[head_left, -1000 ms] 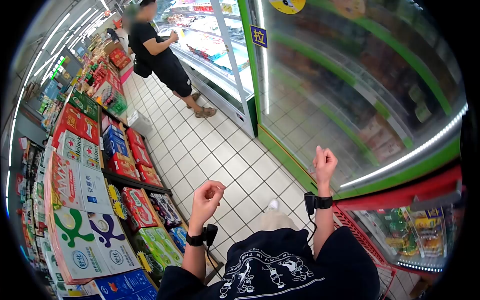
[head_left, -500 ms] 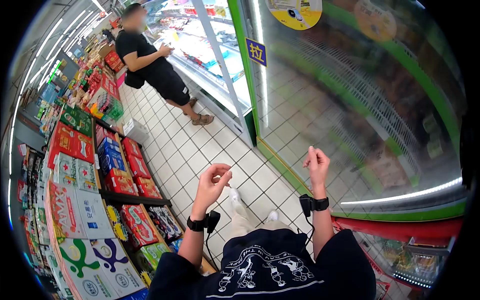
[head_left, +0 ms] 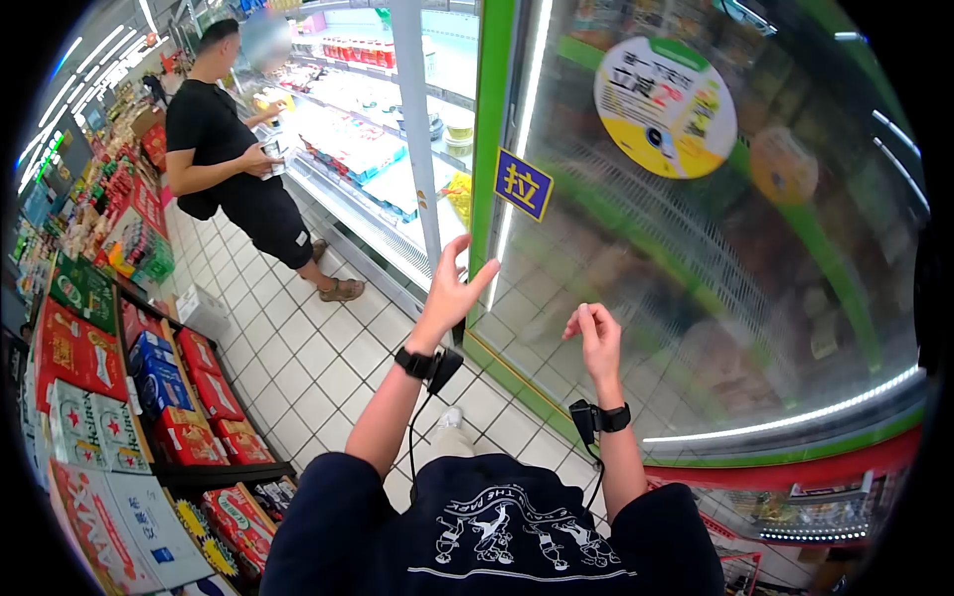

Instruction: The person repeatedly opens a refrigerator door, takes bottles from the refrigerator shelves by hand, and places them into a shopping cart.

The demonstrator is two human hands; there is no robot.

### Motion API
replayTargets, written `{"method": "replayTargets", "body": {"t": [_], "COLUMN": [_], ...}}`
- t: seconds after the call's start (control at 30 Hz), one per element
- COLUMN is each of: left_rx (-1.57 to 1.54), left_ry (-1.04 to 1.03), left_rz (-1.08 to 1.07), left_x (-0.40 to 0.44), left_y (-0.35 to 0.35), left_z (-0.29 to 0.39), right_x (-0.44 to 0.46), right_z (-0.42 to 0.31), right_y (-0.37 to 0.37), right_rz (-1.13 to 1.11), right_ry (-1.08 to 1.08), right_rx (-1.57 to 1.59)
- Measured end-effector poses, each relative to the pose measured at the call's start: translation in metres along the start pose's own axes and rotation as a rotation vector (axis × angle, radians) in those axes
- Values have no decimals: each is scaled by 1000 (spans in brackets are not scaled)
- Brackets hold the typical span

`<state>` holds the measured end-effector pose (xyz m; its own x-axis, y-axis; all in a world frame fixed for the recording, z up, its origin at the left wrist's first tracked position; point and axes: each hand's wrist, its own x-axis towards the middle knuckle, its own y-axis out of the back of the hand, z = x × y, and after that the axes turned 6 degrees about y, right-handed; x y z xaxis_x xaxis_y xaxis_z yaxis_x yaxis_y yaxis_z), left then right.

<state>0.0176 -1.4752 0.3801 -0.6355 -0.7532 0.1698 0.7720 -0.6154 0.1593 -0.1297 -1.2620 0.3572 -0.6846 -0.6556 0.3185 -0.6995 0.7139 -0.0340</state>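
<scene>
My left hand point(head_left: 457, 291) is raised in front of the green-framed glass door point(head_left: 494, 119) of a display fridge, fingers and thumb apart, nothing in it. It is nearest the door's left edge, below a blue sticker point(head_left: 524, 185) with a yellow character; whether it touches the frame I cannot tell. My right hand point(head_left: 597, 336) hovers before the lower glass, its fingers curled in and no object visible in them. Both wrists wear black bands with small devices and cables. Behind the hazy glass, shelves point(head_left: 686, 228) show dimly.
Left of me, boxed drinks point(head_left: 84, 348) fill a low shelf. A person in black point(head_left: 214, 139) stands farther along by an open lit chiller point(head_left: 348, 139), holding something small. A white box point(head_left: 202, 311) is on the tiled floor point(head_left: 328, 348). A red-edged case point(head_left: 815, 497) lies at lower right.
My left hand has risen towards the door frame and its fingers have spread. The view has swung towards the fridge door. My right hand stays curled. The person's head has turned towards the chiller.
</scene>
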Motion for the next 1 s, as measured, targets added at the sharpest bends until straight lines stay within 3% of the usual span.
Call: {"method": "replayTargets", "body": {"t": [0.17,0.27,0.43,0.5,0.57,1.0], "left_rx": [15,74,-156,-248,-206,-49], "left_ry": [-116,-318,-264,-107,-195,-122], "left_rz": [-45,6,9,-184,-117,-155], "left_x": [87,116,154,163,167,170], "left_y": [-4,-15,-12,-11,-16,-8], "left_z": [-12,-17,-20,-22,-26,-25], "right_x": [-4,-14,-26,-38,-47,-129], "right_z": [15,18,9,4,-2,-12], "right_y": [-11,-8,-7,-10,-11,-34], "right_rz": [130,226,352,430,447,580], "right_ry": [-70,-112,-133,-137,-125,-170], "right_rx": [-99,-136,-165,-158,-165,-231]}}
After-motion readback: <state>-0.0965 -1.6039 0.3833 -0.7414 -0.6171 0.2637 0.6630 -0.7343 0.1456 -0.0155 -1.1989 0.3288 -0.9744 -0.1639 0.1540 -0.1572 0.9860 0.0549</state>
